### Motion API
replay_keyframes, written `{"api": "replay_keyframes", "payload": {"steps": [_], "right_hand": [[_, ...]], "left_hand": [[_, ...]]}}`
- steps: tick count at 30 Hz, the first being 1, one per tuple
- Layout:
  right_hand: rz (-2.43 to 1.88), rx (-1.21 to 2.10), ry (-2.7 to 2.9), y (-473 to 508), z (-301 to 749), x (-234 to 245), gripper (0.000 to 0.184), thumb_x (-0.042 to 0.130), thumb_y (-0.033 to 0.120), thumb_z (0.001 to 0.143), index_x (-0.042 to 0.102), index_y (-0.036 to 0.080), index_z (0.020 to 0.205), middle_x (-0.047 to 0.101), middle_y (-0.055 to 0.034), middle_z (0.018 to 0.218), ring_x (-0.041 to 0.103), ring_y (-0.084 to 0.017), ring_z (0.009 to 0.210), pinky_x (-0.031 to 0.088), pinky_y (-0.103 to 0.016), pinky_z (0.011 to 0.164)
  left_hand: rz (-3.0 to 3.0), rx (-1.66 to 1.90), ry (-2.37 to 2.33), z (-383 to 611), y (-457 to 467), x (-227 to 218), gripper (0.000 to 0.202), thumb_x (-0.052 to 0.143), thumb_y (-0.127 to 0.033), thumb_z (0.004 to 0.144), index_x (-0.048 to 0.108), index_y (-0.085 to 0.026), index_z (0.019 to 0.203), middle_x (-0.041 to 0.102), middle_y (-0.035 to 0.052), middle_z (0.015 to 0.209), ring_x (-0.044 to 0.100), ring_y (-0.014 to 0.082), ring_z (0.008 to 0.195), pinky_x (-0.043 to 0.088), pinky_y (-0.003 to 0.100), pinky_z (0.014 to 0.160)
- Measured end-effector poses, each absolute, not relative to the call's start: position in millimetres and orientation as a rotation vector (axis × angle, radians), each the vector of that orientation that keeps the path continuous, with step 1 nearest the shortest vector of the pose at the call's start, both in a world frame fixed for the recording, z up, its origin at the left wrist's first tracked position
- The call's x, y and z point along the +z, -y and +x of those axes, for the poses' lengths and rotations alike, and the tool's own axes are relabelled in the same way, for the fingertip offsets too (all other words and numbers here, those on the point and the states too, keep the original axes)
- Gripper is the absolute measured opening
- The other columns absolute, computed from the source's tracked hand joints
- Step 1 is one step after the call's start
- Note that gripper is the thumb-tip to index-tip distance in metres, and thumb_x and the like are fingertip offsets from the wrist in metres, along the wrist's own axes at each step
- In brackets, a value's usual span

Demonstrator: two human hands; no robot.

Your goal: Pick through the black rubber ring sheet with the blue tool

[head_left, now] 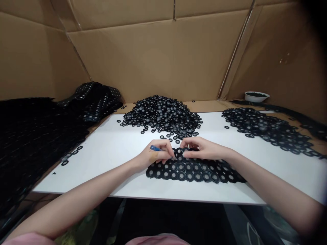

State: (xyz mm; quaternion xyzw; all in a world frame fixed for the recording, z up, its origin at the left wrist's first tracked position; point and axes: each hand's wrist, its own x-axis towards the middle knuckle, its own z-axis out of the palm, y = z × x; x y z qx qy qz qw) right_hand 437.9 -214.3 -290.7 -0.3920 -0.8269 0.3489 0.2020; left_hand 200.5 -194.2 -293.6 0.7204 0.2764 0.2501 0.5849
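Observation:
A black rubbery sheet (189, 172) with rows of round, pale-centred rings lies on the white board, near its front edge. My left hand (157, 153) is closed around a slim tool with a blue handle (155, 148); its tip reaches the sheet's upper left part and is too small to make out. Pinched at the sheet's upper edge, the fingers of my right hand (201, 148) grip it just right of the tool. Part of the sheet is hidden under both hands. Just beyond them is a large heap of loose black rings (160, 114).
Another pile of black ringed pieces (265, 127) spreads over the right side. A white bowl (257, 97) with dark contents stands behind it. Dark sheets (38, 136) are stacked at left, with several loose rings (70, 156) beside them. Cardboard walls (158, 61) enclose the board (122, 143).

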Motion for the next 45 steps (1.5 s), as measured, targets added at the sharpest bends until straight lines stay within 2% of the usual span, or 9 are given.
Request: {"api": "replay_keyframes", "payload": {"steps": [2,7,12,18,22,28,37,45], "right_hand": [[-1.092,0.927,2.256,212,434,-297,0.030,0.050,0.046,0.089,0.060,0.017,0.086,0.059,-0.0008,0.077,0.049,-0.014,0.066,0.038,-0.025,0.059],[-1.097,0.728,2.233,209,426,-313,0.017,0.059,0.033,0.084,0.060,0.017,0.081,0.059,-0.0017,0.076,0.050,-0.014,0.067,0.039,-0.026,0.061],[-1.140,0.700,2.213,208,422,-315,0.012,0.061,0.029,0.082,0.060,0.017,0.080,0.060,-0.0023,0.076,0.052,-0.015,0.067,0.040,-0.027,0.062],[-1.159,0.701,2.194,207,422,-320,0.009,0.062,0.026,0.081,0.059,0.017,0.082,0.060,-0.0024,0.077,0.051,-0.015,0.066,0.040,-0.027,0.062],[-1.113,0.696,2.193,206,419,-322,0.004,0.059,0.019,0.079,0.056,0.017,0.081,0.057,-0.0012,0.076,0.050,-0.014,0.066,0.039,-0.026,0.061],[-1.069,0.687,2.188,207,412,-321,0.015,0.054,0.005,0.073,0.049,0.019,0.072,0.051,0.0006,0.072,0.047,-0.014,0.064,0.038,-0.025,0.060],[-1.061,0.703,2.180,208,412,-320,0.016,0.053,0.003,0.070,0.050,0.019,0.071,0.051,0.0006,0.071,0.047,-0.015,0.066,0.037,-0.026,0.061],[-1.102,0.733,2.179,208,415,-320,0.009,0.055,0.009,0.075,0.052,0.018,0.075,0.054,-0.0001,0.073,0.048,-0.015,0.065,0.038,-0.026,0.060]], "left_hand": [[1.755,0.605,-0.667,201,189,-297,0.005,0.060,-0.016,0.076,0.063,-0.012,0.077,0.057,-0.0014,0.058,0.049,0.0074,0.052,0.033,0.017,0.049],[1.918,0.646,-0.706,203,183,-303,0.010,0.056,-0.021,0.081,0.062,-0.013,0.083,0.059,0.0004,0.074,0.053,0.0097,0.064,0.038,0.020,0.058],[1.956,0.648,-0.685,204,184,-303,0.016,0.054,-0.027,0.084,0.060,-0.014,0.092,0.059,0.0016,0.079,0.052,0.0108,0.066,0.042,0.022,0.062],[1.986,0.638,-0.681,207,183,-300,0.012,0.053,-0.024,0.083,0.059,-0.014,0.087,0.057,0.0005,0.078,0.049,0.0108,0.068,0.038,0.022,0.063],[1.937,0.660,-0.680,209,179,-300,0.010,0.053,-0.021,0.079,0.058,-0.014,0.081,0.054,-0.0008,0.071,0.045,0.0105,0.062,0.034,0.022,0.059],[1.909,0.606,-0.604,210,172,-301,0.011,0.054,-0.022,0.075,0.058,-0.013,0.070,0.053,-0.0001,0.069,0.044,0.0099,0.059,0.034,0.021,0.055],[2.060,0.570,-0.490,217,174,-295,0.009,0.052,-0.014,0.072,0.057,-0.012,0.065,0.050,-0.0022,0.060,0.043,0.0096,0.058,0.034,0.022,0.061],[2.108,0.591,-0.500,214,178,-299,0.016,0.053,-0.021,0.079,0.058,-0.012,0.066,0.049,-0.0019,0.061,0.042,0.0101,0.061,0.033,0.022,0.062]]}}
